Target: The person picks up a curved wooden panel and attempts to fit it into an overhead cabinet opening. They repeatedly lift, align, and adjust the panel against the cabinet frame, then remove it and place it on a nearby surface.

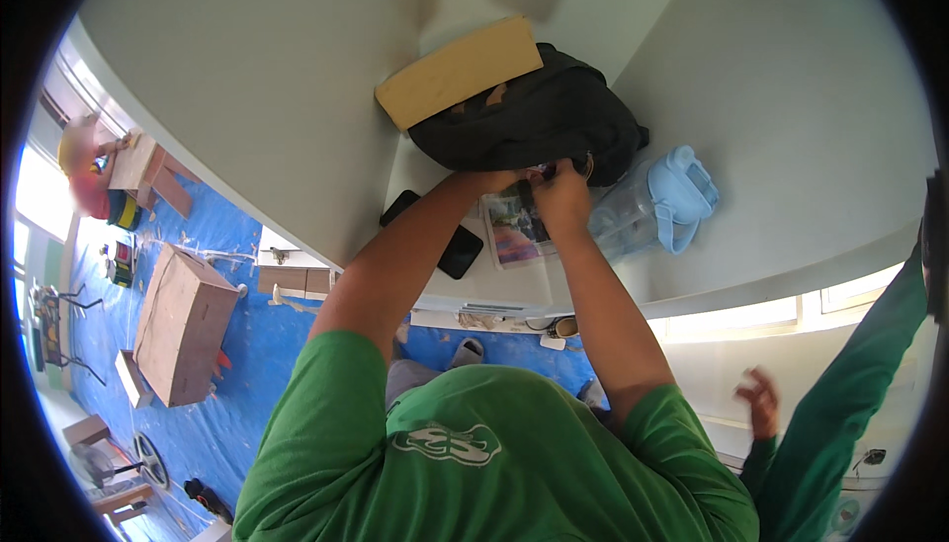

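Note:
A black backpack (534, 112) lies on its side inside a white cabinet compartment. Both of my hands are at its near edge, close together. My left hand (502, 181) reaches in from the left with its fingers bent and partly hidden against the bag. Beside it, my right hand (563, 196) has its fingers curled in at the same edge. A small pale and reddish thing shows between the fingertips, too small to name. Under my hands lies a colourful printed sheet or booklet (516, 231). A black phone (460, 251) rests by my left forearm.
A yellowish board or box (460, 70) lies on the backpack. A clear bottle with a light blue lid (680, 196) lies right of my hand. Cabinet walls enclose both sides. Blue sheeting (267, 374) covers the floor. Another person's green sleeve (840, 414) is at right; someone works far left.

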### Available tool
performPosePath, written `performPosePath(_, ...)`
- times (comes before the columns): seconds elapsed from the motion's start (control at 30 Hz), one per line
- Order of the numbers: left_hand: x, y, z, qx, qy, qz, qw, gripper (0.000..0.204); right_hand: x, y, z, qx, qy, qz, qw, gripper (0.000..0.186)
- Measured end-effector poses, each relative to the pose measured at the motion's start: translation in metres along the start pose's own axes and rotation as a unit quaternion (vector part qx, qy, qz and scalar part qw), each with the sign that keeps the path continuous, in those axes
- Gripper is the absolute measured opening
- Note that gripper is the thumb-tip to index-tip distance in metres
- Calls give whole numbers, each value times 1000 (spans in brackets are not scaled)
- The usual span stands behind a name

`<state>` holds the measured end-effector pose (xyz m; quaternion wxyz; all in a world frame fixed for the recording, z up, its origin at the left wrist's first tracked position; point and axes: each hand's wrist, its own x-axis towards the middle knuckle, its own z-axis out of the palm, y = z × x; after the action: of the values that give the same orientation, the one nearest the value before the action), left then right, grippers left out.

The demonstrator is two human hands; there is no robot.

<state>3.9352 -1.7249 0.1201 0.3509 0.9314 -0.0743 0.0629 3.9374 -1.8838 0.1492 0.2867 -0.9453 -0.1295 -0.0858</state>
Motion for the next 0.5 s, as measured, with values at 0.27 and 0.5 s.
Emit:
performPosePath(0.27,-3,15,-29,-38,-95,-36,994,63,2,14,13,-10,22,-48,999,21)
performPosePath(0.5,7,1,-19,15,-66,-42,997,47,-7,16,23,82,76,-130,985,20)
